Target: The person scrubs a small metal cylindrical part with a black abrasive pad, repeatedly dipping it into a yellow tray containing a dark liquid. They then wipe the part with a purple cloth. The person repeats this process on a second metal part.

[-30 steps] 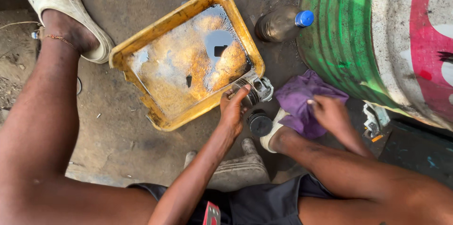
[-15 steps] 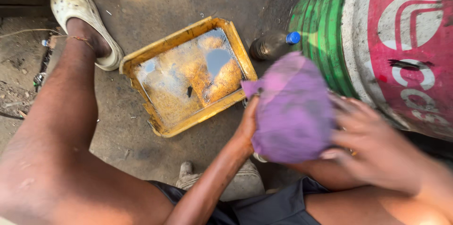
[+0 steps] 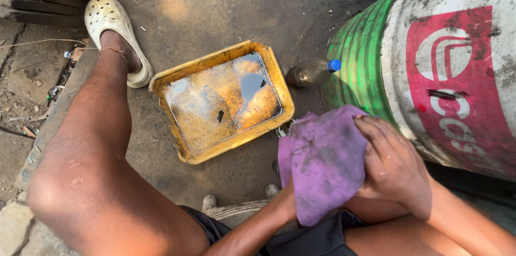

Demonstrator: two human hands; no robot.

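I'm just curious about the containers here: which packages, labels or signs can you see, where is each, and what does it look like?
Drum: right side, big and round, green and dirty white.
Label: on the drum's white part, red panel with white shapes, scuffed.
Bottle: lying between the drum and the yellow tray, clear plastic, dark liquid, blue cap; no label visible.
No screens.

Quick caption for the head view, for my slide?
Both hands wrap a purple rag beside a yellow tray of oily liquid.

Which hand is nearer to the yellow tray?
Left. The left hand is mostly hidden under the purple cloth, just off the yellow tray and its near corner. The right hand grips the cloth farther away, toward the drum.
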